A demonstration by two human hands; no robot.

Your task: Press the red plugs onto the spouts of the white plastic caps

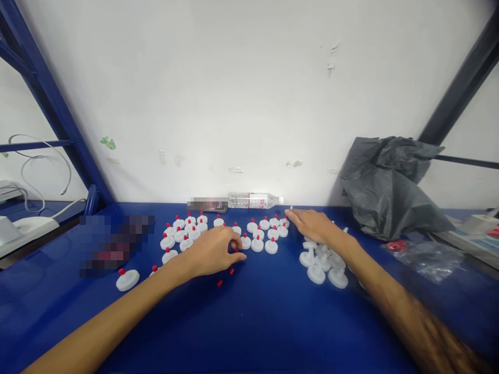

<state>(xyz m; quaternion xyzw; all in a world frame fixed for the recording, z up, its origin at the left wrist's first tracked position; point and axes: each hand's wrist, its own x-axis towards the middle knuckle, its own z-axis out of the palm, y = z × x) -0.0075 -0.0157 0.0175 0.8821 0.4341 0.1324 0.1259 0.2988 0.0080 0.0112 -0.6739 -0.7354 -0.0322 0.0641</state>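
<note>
Blue counter (241,332), white wall (249,104): capped discs (167,242) sit beside and beyond the curled left grip (212,252), its hold unclear; loose red caps (220,283) near it could roll if nudged; right grip (310,224), hold unclear, extends past bare discs (316,274).

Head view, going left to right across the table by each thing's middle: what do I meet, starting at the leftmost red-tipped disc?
Leftmost red-tipped disc, left hand, bottle, right hand, grey bag, clear bag.
</note>
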